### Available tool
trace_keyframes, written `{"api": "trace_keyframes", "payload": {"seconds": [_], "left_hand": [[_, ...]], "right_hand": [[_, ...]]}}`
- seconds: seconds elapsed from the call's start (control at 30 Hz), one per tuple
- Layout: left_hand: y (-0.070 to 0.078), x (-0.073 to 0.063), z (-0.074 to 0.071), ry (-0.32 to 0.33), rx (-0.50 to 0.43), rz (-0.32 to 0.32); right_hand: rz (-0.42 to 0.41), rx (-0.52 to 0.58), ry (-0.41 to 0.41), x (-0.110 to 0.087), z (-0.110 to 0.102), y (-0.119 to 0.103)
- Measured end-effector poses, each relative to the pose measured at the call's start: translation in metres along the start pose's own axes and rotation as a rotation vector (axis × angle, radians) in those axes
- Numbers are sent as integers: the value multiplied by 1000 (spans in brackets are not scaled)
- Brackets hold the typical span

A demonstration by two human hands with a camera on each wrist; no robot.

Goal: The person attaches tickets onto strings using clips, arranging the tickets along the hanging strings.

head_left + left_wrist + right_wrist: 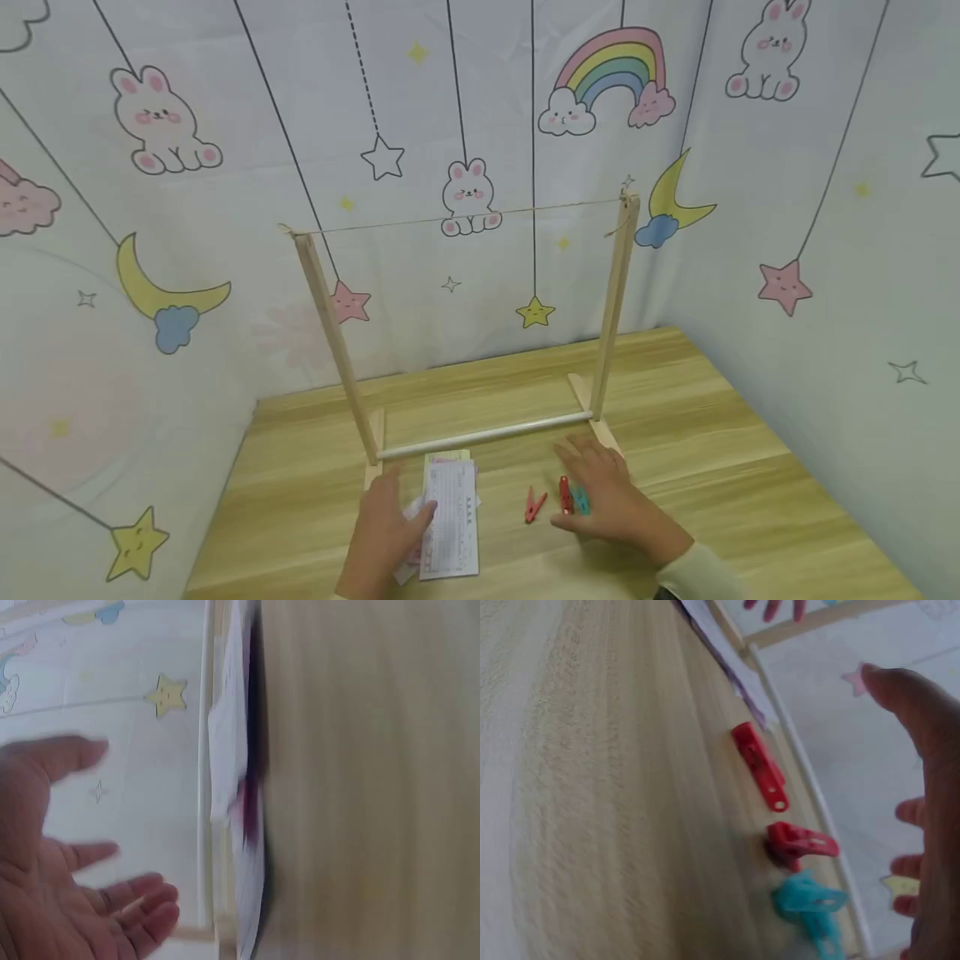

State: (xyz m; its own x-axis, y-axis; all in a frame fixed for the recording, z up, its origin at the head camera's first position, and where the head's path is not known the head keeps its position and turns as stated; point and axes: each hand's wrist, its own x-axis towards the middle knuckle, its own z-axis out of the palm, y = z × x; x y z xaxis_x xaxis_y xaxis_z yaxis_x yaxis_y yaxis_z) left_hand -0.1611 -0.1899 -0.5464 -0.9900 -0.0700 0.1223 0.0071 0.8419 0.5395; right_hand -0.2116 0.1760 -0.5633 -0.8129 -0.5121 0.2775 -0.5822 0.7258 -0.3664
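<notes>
In the head view a small stack of printed paper slips [452, 521] lies on the table, a white one on top and pinkish and yellowish edges showing beneath. My left hand [386, 525] hovers at the stack's left side, fingers spread and relaxed; the left wrist view shows nothing between them. To the right lie a red clothespin [534, 505], a second red clothespin [566, 495] and a teal clothespin [581, 500]. My right hand [611, 500] is held above and beside the latter two, fingers loosely spread. In the right wrist view the teal clothespin [810, 904] sits below that hand, apart from it.
A wooden frame with two upright posts [333, 342] stands behind the hands. Twine [405, 223] runs between the post tops, and a white rod [487, 434] joins their bases. A patterned curtain [420, 325] surrounds the wooden table [697, 417] at the back and sides.
</notes>
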Motion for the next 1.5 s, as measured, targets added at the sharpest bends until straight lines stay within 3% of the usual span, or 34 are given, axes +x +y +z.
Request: {"api": "trace_keyframes", "payload": {"seconds": [0.1, 0.2, 0.37, 0.53, 1.0, 1.2, 1.5], "left_hand": [[11, 0, 14, -19, -6, -133], [18, 2, 25, -33, 36, -177], [23, 4, 34, -3, 64, -175], [21, 7, 32, 11, 69, -181], [18, 11, 34, -31, 43, -153], [14, 13, 35, -35, -46, -183], [11, 11, 30, -14, -205, -240]], "right_hand": [[-41, 88, -19, 4, 17, 6], [-71, 83, -12, 7, 32, 10], [-137, -13, 14, 11, 43, 10], [-139, -27, -24, 15, 44, 8], [-167, -75, -14, 19, 44, -3], [-185, -104, 5, 21, 46, -1], [-167, -57, 42, 20, 45, 9]]}}
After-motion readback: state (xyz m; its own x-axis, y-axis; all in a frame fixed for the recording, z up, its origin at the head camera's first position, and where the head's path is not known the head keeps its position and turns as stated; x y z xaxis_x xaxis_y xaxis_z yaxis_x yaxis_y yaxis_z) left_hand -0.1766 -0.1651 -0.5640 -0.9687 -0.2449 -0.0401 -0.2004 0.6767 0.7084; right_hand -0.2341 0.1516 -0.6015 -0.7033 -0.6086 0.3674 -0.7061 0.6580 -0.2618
